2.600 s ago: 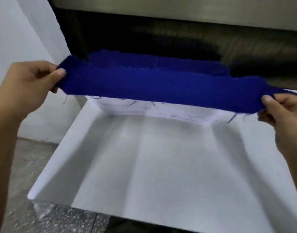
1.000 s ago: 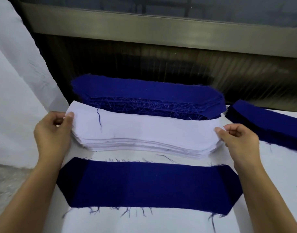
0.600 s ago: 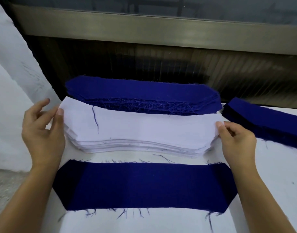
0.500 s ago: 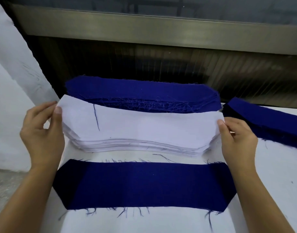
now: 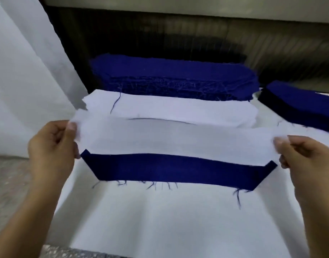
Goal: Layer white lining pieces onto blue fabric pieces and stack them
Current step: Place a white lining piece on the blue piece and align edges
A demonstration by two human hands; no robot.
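**Now: a lining stretched over the blue piece**

Here we are holding one white lining [image 5: 171, 140] taut between both hands, up off the bench [image 5: 160, 220]. Our left grip [image 5: 51, 148] is pinching the lining's left end, with the thumb on top and the fingers curled beneath. Our right grip [image 5: 305, 159] is pinching the right end the same way, though that end is blurring in the picture.

The lining is hanging over the far half of a single blue piece [image 5: 174, 170]. That piece is lying flat on the bench, its ends cut at an angle and loose threads trailing from its near edge. We are seeing only its near strip, since the lining is hiding the rest. We cannot tell whether the two are touching along the lining's lower edge.

Just beyond, a white stack [image 5: 178, 108] of linings is sitting on the bench, with a dark thread [image 5: 115, 103] lying across its left part. Right behind it, a blue stack [image 5: 171, 75] is sitting in front of the dark panel [image 5: 178, 38] at the back, its frayed edges facing us. A second blue stack [image 5: 299, 103] is lying to the right, apart from the first. A white sheet [image 5: 20, 81] is hanging at the left, and a speckled floor [image 5: 7, 174] is showing below it.
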